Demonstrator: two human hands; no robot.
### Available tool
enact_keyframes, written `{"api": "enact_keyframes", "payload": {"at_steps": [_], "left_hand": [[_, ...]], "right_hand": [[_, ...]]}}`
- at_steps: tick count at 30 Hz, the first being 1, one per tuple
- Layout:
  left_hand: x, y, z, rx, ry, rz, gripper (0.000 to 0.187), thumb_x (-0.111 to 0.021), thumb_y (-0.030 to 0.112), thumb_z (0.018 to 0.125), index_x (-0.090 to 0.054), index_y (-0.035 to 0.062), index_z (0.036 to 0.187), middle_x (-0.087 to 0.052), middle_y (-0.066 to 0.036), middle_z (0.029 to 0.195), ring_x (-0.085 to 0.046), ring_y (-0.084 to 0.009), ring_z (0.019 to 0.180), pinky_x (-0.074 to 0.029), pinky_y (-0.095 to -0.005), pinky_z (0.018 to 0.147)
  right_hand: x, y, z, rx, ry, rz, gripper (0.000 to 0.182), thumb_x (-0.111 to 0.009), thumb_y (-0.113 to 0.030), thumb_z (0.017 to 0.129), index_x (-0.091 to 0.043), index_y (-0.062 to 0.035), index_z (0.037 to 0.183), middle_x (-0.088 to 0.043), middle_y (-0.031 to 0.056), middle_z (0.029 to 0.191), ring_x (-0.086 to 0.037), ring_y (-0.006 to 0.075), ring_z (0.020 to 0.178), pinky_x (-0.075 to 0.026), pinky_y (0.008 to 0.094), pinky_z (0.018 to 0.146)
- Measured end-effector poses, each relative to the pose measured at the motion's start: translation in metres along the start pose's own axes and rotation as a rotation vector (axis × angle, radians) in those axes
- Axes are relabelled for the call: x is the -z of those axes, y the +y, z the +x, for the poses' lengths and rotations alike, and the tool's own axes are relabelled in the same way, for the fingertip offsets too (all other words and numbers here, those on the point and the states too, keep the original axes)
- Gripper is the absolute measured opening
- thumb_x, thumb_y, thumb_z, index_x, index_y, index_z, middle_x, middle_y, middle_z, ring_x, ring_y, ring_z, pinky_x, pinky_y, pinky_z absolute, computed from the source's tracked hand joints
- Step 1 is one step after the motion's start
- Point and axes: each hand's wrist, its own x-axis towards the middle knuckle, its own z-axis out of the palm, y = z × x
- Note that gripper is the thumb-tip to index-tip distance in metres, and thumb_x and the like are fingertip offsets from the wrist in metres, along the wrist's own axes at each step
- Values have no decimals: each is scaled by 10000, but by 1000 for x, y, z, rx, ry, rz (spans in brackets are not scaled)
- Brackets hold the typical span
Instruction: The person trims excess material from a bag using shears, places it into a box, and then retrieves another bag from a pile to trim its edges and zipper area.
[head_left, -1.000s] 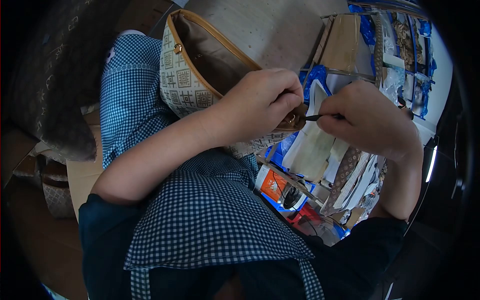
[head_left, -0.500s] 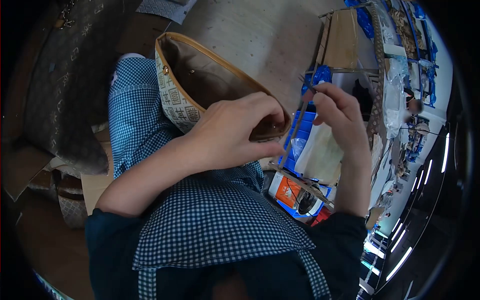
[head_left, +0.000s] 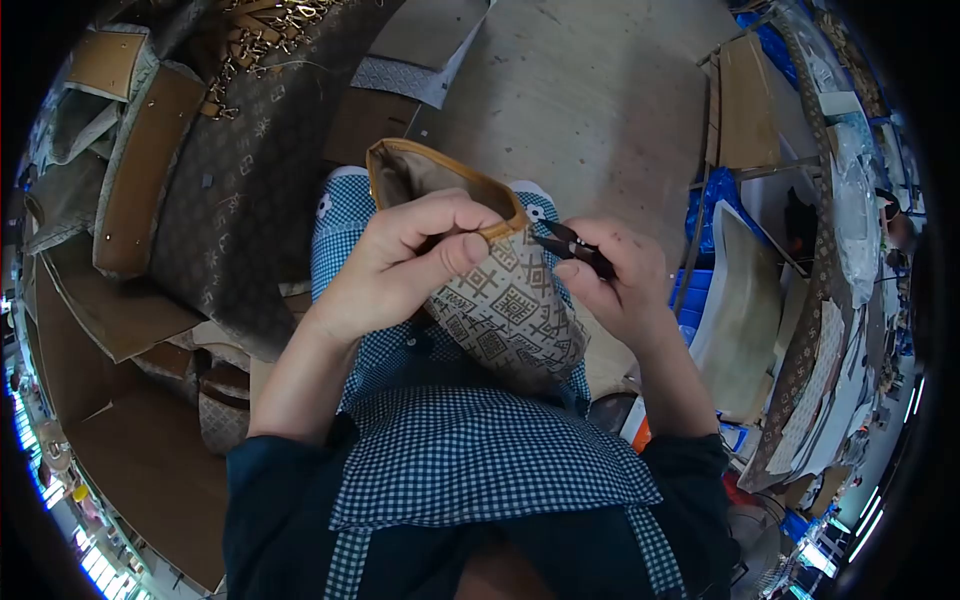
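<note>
Tan trim runs along the mouth of the one bag (head_left: 505, 305) I have in hand; its body is patterned cream and brown cloth, and it rests on my lap over the checked apron (head_left: 470, 450). My left hand (head_left: 400, 270) is closed on it, fingers hooked over the rim and thumb pressed flat on the outer face just below. My right hand (head_left: 620, 280) sits just right of the bag, fingers curled and pinched around one pair of black snips (head_left: 572, 246), whose tips point left at the rim, close to my left fingertips. I cannot tell whether the blades touch the trim or stand just off it.

As I judge it, the step in hand is trimming at the rim, probably a loose thread end by the edge binding. The next move calls for a steady left hold, so the rim does not roll, and for the snip tips to close only on the stray bit, clear of the stitching and of my left fingers.

Counted: one bag held, one pair of snips, two hands. Left of my left hand lie more brown patterned pieces (head_left: 230, 200) in a heap; I cannot count them.
</note>
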Motion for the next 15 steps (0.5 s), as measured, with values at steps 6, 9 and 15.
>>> {"api": "enact_keyframes", "payload": {"at_steps": [6, 9, 15], "left_hand": [[3, -5, -4, 0, -48, -65, 171, -620, 120, 956, -659, -5, 1065, -585, -6, 918, -531, -79, 815, -417, -223, 704], [2, -6, -5, 19, -54, -107, 164, -621, 119, 953, -666, -3, 1054, -587, -4, 912, -532, -76, 805, -420, -217, 698], [-1, -9, -4, 33, -47, -116, 170, -621, 128, 953, -678, 4, 1055, -591, 0, 895, -532, -72, 783, -423, -207, 680]], "right_hand": [[-2, 8, 10, 124, -42, 2, 290, -743, -246, 828, -654, -49, 1021, -607, 69, 723, -582, 199, 577, -437, 296, 523], [0, 4, 14, 141, -100, -15, 273, -759, -222, 793, -643, -70, 988, -635, 73, 774, -622, 216, 616, -472, 310, 521], [-4, 9, 15, 194, -50, -13, 303, -745, -280, 826, -659, -46, 998, -568, 58, 667, -561, 185, 537, -412, 298, 485]]}}
